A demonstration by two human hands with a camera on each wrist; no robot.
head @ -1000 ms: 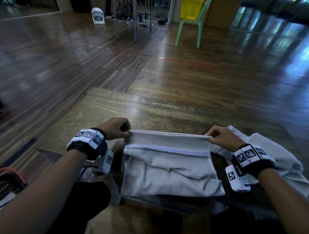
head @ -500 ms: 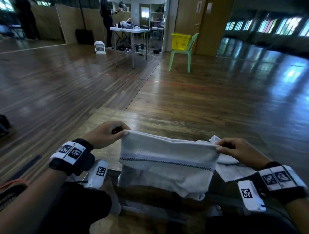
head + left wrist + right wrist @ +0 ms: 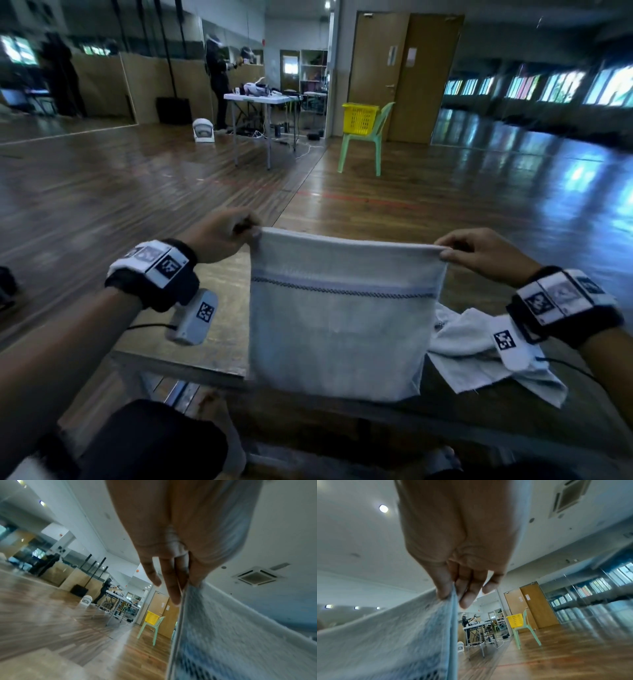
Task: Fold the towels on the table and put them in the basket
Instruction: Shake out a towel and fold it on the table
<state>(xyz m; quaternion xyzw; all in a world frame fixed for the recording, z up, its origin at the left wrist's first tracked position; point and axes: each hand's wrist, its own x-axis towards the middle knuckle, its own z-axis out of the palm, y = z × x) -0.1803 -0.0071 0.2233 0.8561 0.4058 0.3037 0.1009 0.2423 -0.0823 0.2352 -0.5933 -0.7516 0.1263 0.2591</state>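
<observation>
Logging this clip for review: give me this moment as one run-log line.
left hand: pinches towel top corner | right hand: pinches other top corner | towel: hangs spread above table | second towel: crumpled on table

Wooden table [image 3: 219, 329] w/ one crumpled white towel [image 3: 479, 359] lying on its right side.
</observation>
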